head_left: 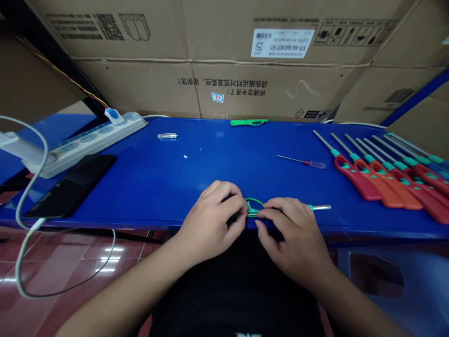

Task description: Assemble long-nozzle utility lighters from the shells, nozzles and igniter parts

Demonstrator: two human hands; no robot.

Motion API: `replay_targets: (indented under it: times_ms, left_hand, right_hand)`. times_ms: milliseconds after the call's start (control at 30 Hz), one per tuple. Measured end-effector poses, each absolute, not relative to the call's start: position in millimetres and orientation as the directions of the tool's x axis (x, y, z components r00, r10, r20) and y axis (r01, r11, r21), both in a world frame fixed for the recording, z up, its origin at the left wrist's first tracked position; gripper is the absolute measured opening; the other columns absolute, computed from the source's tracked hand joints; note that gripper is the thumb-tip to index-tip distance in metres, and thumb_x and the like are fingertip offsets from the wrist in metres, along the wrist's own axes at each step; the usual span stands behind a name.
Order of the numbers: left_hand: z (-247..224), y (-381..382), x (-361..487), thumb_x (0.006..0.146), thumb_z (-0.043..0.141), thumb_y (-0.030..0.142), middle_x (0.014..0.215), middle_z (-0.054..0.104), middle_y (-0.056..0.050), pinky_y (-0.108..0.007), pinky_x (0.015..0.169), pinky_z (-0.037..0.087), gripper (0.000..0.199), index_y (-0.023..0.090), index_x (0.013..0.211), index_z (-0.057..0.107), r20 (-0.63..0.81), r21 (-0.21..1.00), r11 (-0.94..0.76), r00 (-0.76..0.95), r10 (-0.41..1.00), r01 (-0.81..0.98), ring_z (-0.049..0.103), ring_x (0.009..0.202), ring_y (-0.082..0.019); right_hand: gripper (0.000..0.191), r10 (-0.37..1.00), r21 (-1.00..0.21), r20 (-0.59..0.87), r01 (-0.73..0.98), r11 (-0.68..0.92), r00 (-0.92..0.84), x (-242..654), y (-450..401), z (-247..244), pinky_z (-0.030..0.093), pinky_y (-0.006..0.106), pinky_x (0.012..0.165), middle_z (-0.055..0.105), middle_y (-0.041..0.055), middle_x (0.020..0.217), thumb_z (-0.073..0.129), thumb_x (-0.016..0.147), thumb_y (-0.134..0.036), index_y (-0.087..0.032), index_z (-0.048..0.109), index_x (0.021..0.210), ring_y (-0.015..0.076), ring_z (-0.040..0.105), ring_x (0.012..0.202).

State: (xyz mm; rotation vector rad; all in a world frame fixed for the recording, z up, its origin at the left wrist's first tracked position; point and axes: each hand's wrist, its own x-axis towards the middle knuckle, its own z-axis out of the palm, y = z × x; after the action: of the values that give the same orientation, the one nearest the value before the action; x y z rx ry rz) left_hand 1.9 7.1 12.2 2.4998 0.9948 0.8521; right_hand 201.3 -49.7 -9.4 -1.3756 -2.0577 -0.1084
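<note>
Cardboard cartons (217, 61) rise behind my blue bench (147, 196), with a power strip (84, 142) and a black phone (70, 185) off to my left and a white cable (26, 196) looping down toward the tiled floor (70, 267). Across the far side lie a clear tube (167, 136), a tiny pale bit (185, 156), a loose green handle (249, 122) and a small screwdriver (301, 162) with a clear grip, while a row of red and orange lighters (382, 178) fans out on my right, their metal nozzles pointing away from me. The green lighter (253, 208) in my hands sits right at the near edge of the bench, its metal nozzle (321, 207) pointing right along that edge. My left hand (213, 220) curls over the lighter's left end, its fingers (231, 199) closed and hiding most of that part, so I can't tell exactly where they bear. My right hand (291, 236) comes in from the other side, its fingers (270, 213) drawn into a narrow pinch at the green loop. To do this well, I'd keep both hands low and steady the body of the lighter with my left while making small, controlled moves with my right, because so near the edge, one slip could drop it to the floor.
</note>
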Motion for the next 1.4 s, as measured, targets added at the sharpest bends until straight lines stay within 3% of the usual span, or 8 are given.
replay_targets:
  times_ms: [200, 533, 933, 1133, 1400]
  left_hand:
    - [10, 4, -1, 0.094, 0.058, 0.021, 0.11, 0.063, -0.007, -0.039, 0.087, 0.047, 0.014, 0.023, 0.098, 0.071, 0.406, 0.428, -0.768, 0.658, 0.634, 0.476, 0.055, 0.103, -0.023]
    - [5, -1, -1, 0.092, 0.063, 0.018, 0.111, 0.065, -0.007, -0.038, 0.09, 0.049, 0.011, 0.019, 0.099, 0.072, 0.471, 0.424, -0.772, 0.612, 0.635, 0.474, 0.055, 0.104, -0.021]
    - [12, -5, 1, 0.088, 0.065, 0.019, 0.106, 0.064, -0.003, -0.036, 0.085, 0.05, 0.007, 0.023, 0.09, 0.07, 0.335, 0.556, -0.623, 0.538, 0.774, 0.55, 0.057, 0.101, -0.02]
    - [15, -7, 2, 0.089, 0.062, 0.017, 0.107, 0.064, -0.004, -0.037, 0.087, 0.049, 0.01, 0.022, 0.093, 0.07, 0.306, 0.566, -0.609, 0.544, 0.781, 0.555, 0.057, 0.102, -0.02]
    - [14, -7, 1, 0.092, 0.058, 0.015, 0.111, 0.062, -0.003, -0.039, 0.089, 0.045, 0.015, 0.025, 0.096, 0.07, 0.285, 0.561, -0.622, 0.578, 0.764, 0.546, 0.055, 0.104, -0.02]
  right_hand:
    - [0.009, 0.836, -0.35, 0.509, 0.838, 0.419, -0.206, 203, -53, -11, 0.042, 0.042, 0.082, 0.067, 0.0063, 0.102, 0.061, 0.092, -0.026, -0.023, 0.066, 0.099, 0.0237, 0.06, 0.095]
    - [0.007, 0.837, -0.392, 0.504, 0.808, 0.439, -0.21, 205, -52, -9, 0.042, 0.042, 0.082, 0.066, 0.0043, 0.1, 0.063, 0.092, -0.023, -0.026, 0.067, 0.098, 0.0221, 0.059, 0.093]
    - [0.011, 0.798, -0.402, 0.57, 0.779, 0.48, -0.197, 205, -53, -13, 0.044, 0.041, 0.087, 0.066, 0.0035, 0.096, 0.068, 0.088, -0.014, -0.022, 0.066, 0.095, 0.0197, 0.058, 0.093]
    - [0.011, 0.822, -0.372, 0.518, 0.803, 0.466, -0.237, 207, -56, -9, 0.043, 0.043, 0.092, 0.066, 0.0048, 0.103, 0.062, 0.091, -0.017, -0.021, 0.067, 0.099, 0.0213, 0.058, 0.098]
    - [0.014, 0.773, -0.205, 0.544, 0.842, 0.499, -0.326, 205, -56, -6, 0.043, 0.043, 0.093, 0.066, 0.0085, 0.103, 0.062, 0.091, -0.015, -0.016, 0.07, 0.102, 0.0245, 0.059, 0.099]
